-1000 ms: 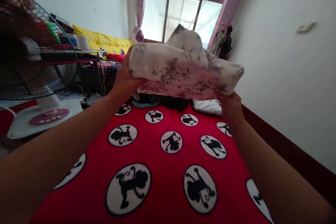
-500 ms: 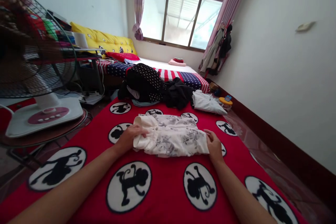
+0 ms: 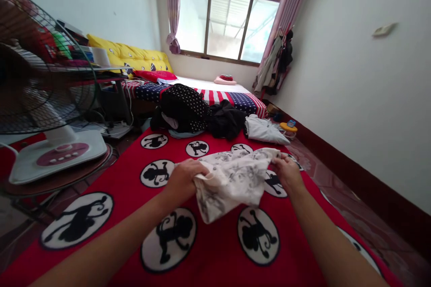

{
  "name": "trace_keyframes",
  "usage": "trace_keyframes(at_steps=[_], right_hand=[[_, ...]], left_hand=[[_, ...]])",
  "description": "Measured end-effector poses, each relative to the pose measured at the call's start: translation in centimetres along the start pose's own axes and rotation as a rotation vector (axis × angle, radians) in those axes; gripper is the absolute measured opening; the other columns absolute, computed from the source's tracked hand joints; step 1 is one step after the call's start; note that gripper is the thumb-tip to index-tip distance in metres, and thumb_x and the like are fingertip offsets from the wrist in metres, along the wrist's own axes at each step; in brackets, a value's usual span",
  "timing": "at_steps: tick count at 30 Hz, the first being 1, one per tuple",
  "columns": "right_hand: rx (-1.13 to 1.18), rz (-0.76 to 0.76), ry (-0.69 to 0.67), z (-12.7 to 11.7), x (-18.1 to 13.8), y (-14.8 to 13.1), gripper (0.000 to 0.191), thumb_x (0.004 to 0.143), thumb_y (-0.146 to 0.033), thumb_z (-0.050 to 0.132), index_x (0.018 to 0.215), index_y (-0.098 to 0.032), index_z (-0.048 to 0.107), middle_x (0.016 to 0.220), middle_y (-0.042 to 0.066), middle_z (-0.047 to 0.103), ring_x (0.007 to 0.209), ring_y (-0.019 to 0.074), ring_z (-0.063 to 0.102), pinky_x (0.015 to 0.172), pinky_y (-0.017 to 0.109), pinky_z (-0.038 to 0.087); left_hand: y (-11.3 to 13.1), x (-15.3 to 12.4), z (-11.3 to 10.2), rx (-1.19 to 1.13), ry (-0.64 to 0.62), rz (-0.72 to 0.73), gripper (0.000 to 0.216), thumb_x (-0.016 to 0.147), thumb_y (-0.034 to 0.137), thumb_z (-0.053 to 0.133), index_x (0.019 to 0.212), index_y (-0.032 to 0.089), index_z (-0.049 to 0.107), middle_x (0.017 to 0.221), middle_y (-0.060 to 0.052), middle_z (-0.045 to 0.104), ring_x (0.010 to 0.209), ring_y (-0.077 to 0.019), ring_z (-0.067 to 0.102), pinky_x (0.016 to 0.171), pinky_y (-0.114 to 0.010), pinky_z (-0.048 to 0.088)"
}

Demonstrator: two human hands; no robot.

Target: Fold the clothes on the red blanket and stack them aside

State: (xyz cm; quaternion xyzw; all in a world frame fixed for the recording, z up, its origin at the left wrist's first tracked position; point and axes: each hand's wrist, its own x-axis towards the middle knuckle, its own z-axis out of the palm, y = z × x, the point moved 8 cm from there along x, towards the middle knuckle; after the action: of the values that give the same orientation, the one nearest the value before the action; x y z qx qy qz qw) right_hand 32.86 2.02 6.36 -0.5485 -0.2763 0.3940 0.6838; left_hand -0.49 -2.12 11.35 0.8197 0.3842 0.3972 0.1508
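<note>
A white shirt with grey floral print hangs between my two hands, just above a red blanket patterned with black monkeys in white circles. My left hand is closed on the collar end, where the cloth bunches at the fingers. On the other side, my right hand pinches a corner of the shirt. The lower left part of the cloth droops toward me, and its underside is hidden.
Beyond the shirt lie a black polka-dot garment, a crumpled black garment and a folded white garment. A fan stands on a round stool at the left. Behind them is a low bed under the window.
The shirt lay flat on the blanket before; now it is lifted and tilted, its folds loosened. Both hands have moved to the right, the right one also upward.
</note>
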Motion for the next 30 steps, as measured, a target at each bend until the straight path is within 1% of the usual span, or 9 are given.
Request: trace_keyframes(at_steps=[2,6,10,12,16,19,21,25,30], right_hand=[[-0.008,0.039,0.057,-1.6,0.8,0.3,0.027,0.056,-0.014,0.071,0.075,-0.021,0.053,0.060,-0.005,0.063,0.053,0.0111,0.060,0.048,0.020,0.050],[-0.082,0.080,0.124,-4.6,-1.8,3.4,0.026,0.055,-0.010,0.070,0.076,-0.020,0.058,0.059,-0.002,0.066,0.052,0.0135,0.061,0.044,0.020,0.047],[-0.061,0.131,0.001,-5.1,-6.4,5.1,0.029,0.066,-0.028,0.072,0.092,-0.018,0.067,0.083,0.004,0.074,0.074,0.0199,0.069,0.060,0.026,0.055],[-0.020,0.211,-0.098,-4.4,-8.8,5.5,0.038,0.071,-0.042,0.071,0.098,-0.016,0.068,0.094,0.008,0.075,0.087,0.0246,0.070,0.071,0.032,0.057],[-0.043,0.364,-0.191,-3.3,-12.9,6.6,0.049,0.067,-0.049,0.076,0.100,-0.014,0.069,0.097,0.013,0.074,0.095,0.0297,0.069,0.084,0.039,0.055],[-0.025,0.393,-0.254,-1.9,-15.1,7.9,0.053,0.068,-0.050,0.076,0.106,-0.013,0.068,0.101,0.013,0.073,0.099,0.0312,0.068,0.089,0.043,0.052],[-0.006,0.337,-0.274,-0.8,-15.9,8.4,0.055,0.067,-0.049,0.076,0.107,-0.013,0.068,0.106,0.014,0.072,0.104,0.0323,0.066,0.093,0.044,0.050],[0.002,0.191,-0.229,1.0,-16.7,9.0,0.058,0.054,-0.038,0.086,0.104,-0.014,0.069,0.112,0.014,0.070,0.112,0.0332,0.061,0.100,0.043,0.045],[0.215,0.352,-0.227,2.4,-17.7,9.6,0.070,0.054,-0.032,0.083,0.117,-0.013,0.062,0.112,0.016,0.069,0.100,0.0348,0.066,0.087,0.045,0.052]], left_hand=[[2.5,-0.9,2.7,-0.021,-0.055,-0.041,0.023,0.071,0.007,0.055,0.079,0.021,0.071,0.083,-0.004,0.071,0.083,-0.0205,0.059,0.075,-0.031,0.042],[5.2,-4.1,8.3,-0.022,-0.379,-0.061,0.037,0.063,0.002,0.054,0.083,0.025,0.074,0.084,-0.003,0.072,0.088,-0.0231,0.059,0.076,-0.032,0.042],[5.4,-4.8,7.6,-0.243,-0.567,-0.082,0.025,0.069,0.020,0.067,0.092,0.026,0.075,0.089,-0.002,0.073,0.083,-0.0205,0.063,0.072,-0.028,0.046],[3.5,-3.2,5.3,-0.306,-0.468,-0.200,0.024,0.077,0.035,0.064,0.095,0.023,0.074,0.088,-0.003,0.073,0.079,-0.0190,0.065,0.069,-0.026,0.048],[-2.6,0.1,1.2,-0.017,-0.076,-0.329,0.043,0.080,0.046,0.058,0.110,0.018,0.069,0.110,-0.010,0.069,0.104,-0.0264,0.061,0.090,-0.035,0.045],[-7.0,0.5,2.6,0.111,-0.128,-0.493,0.068,0.073,0.054,0.062,0.127,0.012,0.058,0.111,-0.015,0.068,0.102,-0.0300,0.062,0.089,-0.037,0.045],[-8.3,0.4,4.1,0.093,-0.188,-0.559,0.070,0.068,0.057,0.064,0.121,0.012,0.061,0.106,-0.015,0.070,0.097,-0.0307,0.063,0.086,-0.036,0.045],[-7.5,0.3,7.0,-0.132,-0.291,-0.593,0.052,0.061,0.051,0.072,0.096,0.013,0.071,0.094,-0.011,0.073,0.092,-0.0328,0.065,0.079,-0.035,0.049],[-5.1,-0.8,9.2,-0.682,-0.414,-0.721,0.052,0.060,0.036,0.077,0.105,0.012,0.069,0.101,-0.011,0.073,0.095,-0.0315,0.067,0.080,-0.037,0.052]])
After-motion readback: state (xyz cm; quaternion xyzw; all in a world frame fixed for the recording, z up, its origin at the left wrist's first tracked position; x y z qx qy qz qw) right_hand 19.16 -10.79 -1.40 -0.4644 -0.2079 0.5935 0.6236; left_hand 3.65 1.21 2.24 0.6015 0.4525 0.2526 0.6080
